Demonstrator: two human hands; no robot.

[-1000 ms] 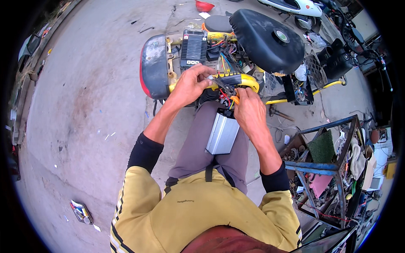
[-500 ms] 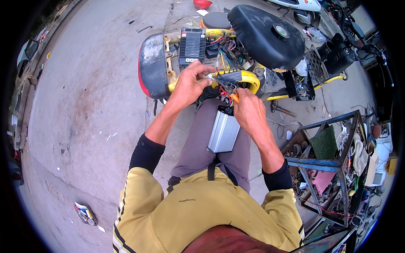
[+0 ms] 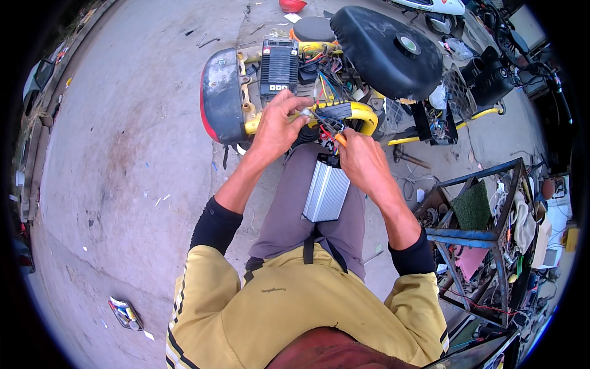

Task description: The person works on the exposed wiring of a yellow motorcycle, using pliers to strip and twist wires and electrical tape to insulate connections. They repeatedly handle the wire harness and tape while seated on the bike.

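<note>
Across my lap lies a silver finned controller box, with a bundle of thin wires running up from its far end. My left hand pinches a small white connector at the wires' left end. In my right hand is a tool with an orange handle; its tip, among the wires, is too small to make out. Just beyond both hands stands a yellow-framed electric scooter, its body opened and coloured wires showing. A black finned box sits on its frame.
The scooter's black seat is tilted up at the right. A hammer lies on the ground near a metal-framed bin full of parts. At lower left is a small tray of items. Wrenches lie at far left.
My right hand has shifted very slightly, turning the orange-handled tool a little among the wires. My left hand keeps its pinch in nearly the same place.
</note>
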